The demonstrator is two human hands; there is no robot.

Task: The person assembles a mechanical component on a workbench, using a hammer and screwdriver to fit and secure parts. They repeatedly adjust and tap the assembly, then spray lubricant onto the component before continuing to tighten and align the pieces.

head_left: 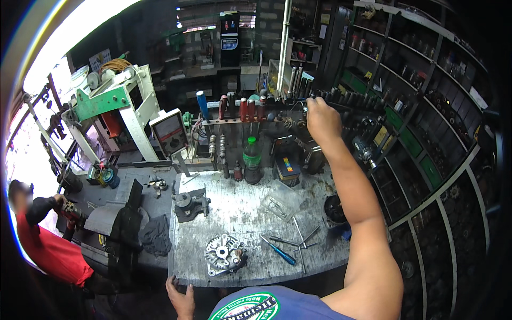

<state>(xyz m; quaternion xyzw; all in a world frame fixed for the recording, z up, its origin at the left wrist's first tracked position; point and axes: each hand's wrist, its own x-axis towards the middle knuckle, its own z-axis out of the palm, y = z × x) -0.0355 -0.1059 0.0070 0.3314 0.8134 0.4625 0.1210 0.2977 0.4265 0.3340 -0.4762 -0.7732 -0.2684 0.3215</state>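
My right hand (321, 118) reaches far forward to the back of the workbench, fingers closed around a small metal tool (305, 108) at the tool rack (250, 120). The rack holds several screwdrivers with red and blue handles. My left hand (180, 298) rests on the front edge of the grey metal bench top (240, 210), fingers spread, holding nothing. Close to it lies a silver alternator housing (224, 255). A blue-handled screwdriver (280, 252) and a cross wrench (301, 241) lie further right.
A green plastic bottle (252, 157) and a meter with a dial (169, 132) stand at the back. A black vise (117, 216) and a rag (156, 234) sit left. A person in red (48, 245) works at far left. Shelves of parts (421, 106) fill the right wall.
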